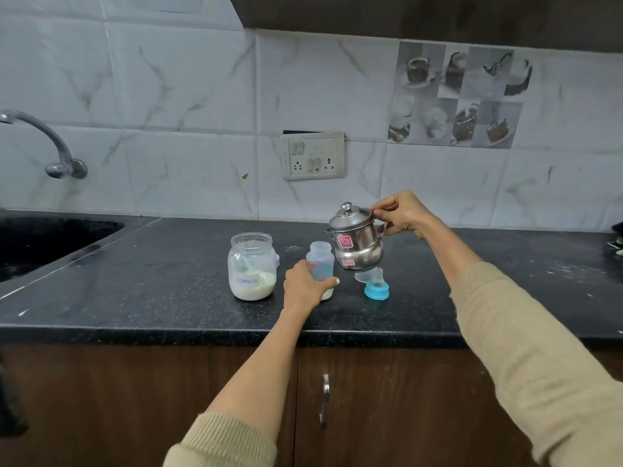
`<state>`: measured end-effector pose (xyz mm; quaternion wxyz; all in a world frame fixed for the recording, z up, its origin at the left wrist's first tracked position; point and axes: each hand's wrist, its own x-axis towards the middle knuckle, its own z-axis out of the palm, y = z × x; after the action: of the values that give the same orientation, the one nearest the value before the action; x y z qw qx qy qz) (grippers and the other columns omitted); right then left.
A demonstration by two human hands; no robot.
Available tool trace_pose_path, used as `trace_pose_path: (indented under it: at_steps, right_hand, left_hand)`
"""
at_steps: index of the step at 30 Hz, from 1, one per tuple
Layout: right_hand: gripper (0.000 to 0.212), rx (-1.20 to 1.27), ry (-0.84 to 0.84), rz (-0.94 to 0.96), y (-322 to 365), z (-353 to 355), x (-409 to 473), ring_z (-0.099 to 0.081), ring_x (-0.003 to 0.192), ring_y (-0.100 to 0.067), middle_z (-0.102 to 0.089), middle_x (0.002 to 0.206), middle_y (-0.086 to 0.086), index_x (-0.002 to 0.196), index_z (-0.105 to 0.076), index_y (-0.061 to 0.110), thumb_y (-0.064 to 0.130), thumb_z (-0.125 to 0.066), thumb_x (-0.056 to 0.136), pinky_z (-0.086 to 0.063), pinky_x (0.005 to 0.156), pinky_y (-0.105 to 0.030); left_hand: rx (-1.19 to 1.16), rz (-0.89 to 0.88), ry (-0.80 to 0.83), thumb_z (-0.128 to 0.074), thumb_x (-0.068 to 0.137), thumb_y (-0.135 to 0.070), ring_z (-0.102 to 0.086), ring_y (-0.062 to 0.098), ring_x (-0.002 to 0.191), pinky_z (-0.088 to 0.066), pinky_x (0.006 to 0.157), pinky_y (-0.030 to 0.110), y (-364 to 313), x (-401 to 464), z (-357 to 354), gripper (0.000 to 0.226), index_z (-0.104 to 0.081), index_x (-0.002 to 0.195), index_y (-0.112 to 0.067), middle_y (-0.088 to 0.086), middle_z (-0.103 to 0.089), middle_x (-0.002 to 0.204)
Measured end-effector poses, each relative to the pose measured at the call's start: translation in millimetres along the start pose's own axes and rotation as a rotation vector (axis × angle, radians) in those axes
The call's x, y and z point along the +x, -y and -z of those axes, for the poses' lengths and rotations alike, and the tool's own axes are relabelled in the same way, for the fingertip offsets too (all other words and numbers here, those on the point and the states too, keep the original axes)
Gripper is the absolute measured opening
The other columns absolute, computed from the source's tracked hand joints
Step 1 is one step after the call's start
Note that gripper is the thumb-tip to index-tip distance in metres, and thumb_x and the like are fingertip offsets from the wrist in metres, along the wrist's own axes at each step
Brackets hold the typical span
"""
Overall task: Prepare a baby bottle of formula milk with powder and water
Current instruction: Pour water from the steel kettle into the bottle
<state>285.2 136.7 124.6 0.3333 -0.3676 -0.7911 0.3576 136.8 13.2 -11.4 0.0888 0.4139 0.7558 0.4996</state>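
Note:
An open clear baby bottle (320, 261) stands on the black counter (168, 291), with white powder at its bottom. My left hand (305, 286) grips its lower part. My right hand (403, 214) holds a small lidded steel kettle (355, 242) by its handle, lifted off the counter, its spout just above and right of the bottle's mouth. The bottle's blue ring with its teat (376, 286) stands on the counter under the kettle. Left of the bottle is an open jar of formula powder (252, 266) with a scoop inside.
A dark sink (50, 241) with a wall tap (50, 143) lies at the far left. A socket plate (313, 156) is on the tiled wall behind. Cabinet doors with a metal handle (325, 401) are below the counter edge.

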Motion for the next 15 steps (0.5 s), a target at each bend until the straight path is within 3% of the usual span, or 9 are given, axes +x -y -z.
trace_pose_path:
  at_steps: [6, 13, 15]
  right_hand:
    - [0.024, -0.069, 0.028, -0.007, 2.5, -3.8, 2.5, -0.066, 0.084, -0.024, -0.067, 0.098, -0.009, 0.112, -0.068, 0.002, 0.000, -0.057, 0.090, -0.057, 0.077, -0.033]
    - [0.023, -0.132, 0.046, 0.004, 8.3, -2.4, 7.3, -0.066, 0.081, -0.024, -0.067, 0.101, -0.011, 0.111, -0.068, 0.003, 0.002, -0.059, 0.090, -0.058, 0.075, -0.033]
    - [0.023, -0.159, 0.057, 0.009, 11.3, -1.3, 8.6, -0.067, 0.075, -0.022, -0.067, 0.099, -0.010, 0.111, -0.068, 0.004, 0.003, -0.060, 0.090, -0.059, 0.068, -0.027]
  left_hand:
    - [0.004, 0.001, 0.001, -0.080, 0.068, -0.042, -0.057, 0.026, 0.107, -0.049, 0.089, 0.038, 1.9, 2.2, -1.0, 0.065, -0.055, 0.116, -0.006, 0.011, -0.060, 0.117]
    - [0.014, -0.010, -0.002, -0.079, 0.070, -0.042, -0.055, 0.026, 0.110, -0.048, 0.092, 0.038, 2.4, 2.6, -0.6, 0.066, -0.053, 0.119, -0.006, 0.011, -0.059, 0.120]
    - [0.019, -0.010, 0.000, -0.079, 0.069, -0.043, -0.055, 0.026, 0.110, -0.048, 0.093, 0.039, 2.6, 3.3, -0.8, 0.067, -0.053, 0.119, -0.006, 0.011, -0.059, 0.120]
